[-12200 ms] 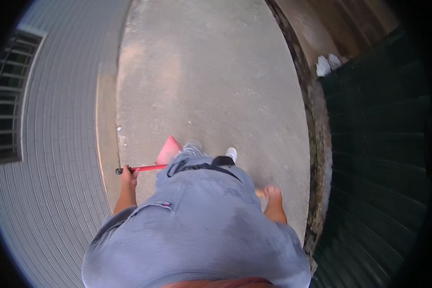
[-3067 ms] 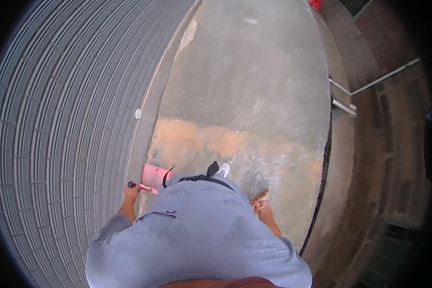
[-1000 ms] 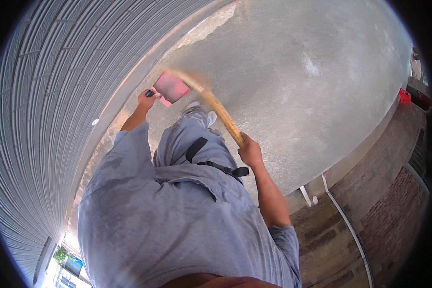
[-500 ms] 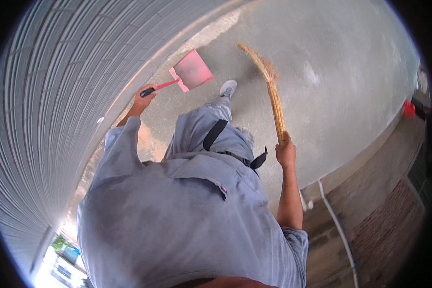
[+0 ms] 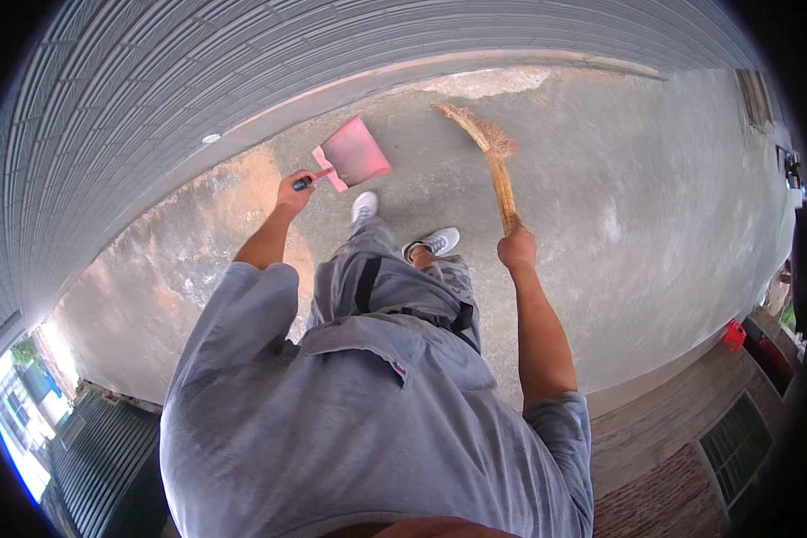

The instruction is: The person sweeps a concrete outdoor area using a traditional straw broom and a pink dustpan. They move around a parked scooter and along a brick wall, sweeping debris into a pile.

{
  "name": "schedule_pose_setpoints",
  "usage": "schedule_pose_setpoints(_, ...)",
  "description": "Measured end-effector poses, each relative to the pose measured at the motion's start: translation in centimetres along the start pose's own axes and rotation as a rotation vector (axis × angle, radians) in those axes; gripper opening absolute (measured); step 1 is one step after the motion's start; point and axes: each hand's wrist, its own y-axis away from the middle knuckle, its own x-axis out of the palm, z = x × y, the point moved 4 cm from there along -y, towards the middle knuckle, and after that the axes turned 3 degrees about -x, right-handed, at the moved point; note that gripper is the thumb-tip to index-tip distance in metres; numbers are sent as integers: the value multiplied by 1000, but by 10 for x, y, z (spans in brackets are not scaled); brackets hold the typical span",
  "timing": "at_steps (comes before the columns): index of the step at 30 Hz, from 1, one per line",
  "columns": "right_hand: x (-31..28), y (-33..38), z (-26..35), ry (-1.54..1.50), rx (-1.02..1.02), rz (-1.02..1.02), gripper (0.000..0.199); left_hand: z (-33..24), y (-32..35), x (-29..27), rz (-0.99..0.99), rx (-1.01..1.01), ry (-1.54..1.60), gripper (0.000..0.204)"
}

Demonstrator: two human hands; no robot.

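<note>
My left hand is wrapped round the dark grip of a pink dustpan, whose pan points up and to the right, away from me. At the right, my right hand is closed on the lower end of a straw broom. The broom's bound yellow handle runs away from me, and its frayed bristles curve off to the left at the far end. A gap of floor separates the dustpan from the broom. Whether either one touches the floor I cannot tell.
Grey concrete floor spreads around my white shoes, with pale worn patches along the wall. A grey tiled wall curves along the left and far side. A red object and a barred window are at the right.
My view has turned, so the tiled wall now crosses the far side. Both shoes now show. The dustpan and broom stay in my hands, with the broom's handle shifted slightly left.
</note>
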Motion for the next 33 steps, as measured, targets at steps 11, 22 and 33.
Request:
schedule_pose_setpoints(11, 139, 52, 172, 110, 52, 87, 64, 144, -84, -15, 62, 28, 53, 17)
schedule_pose_setpoints(22, 133, 89, 250, -127, -81, 27, 47, 177, -104, -40, 8, 65, 199, 16)
schedule_pose_setpoints(33, 152, 38, 269, 254, 12, 140, 55, 200, -109, -34, -35, 54, 214, 23)
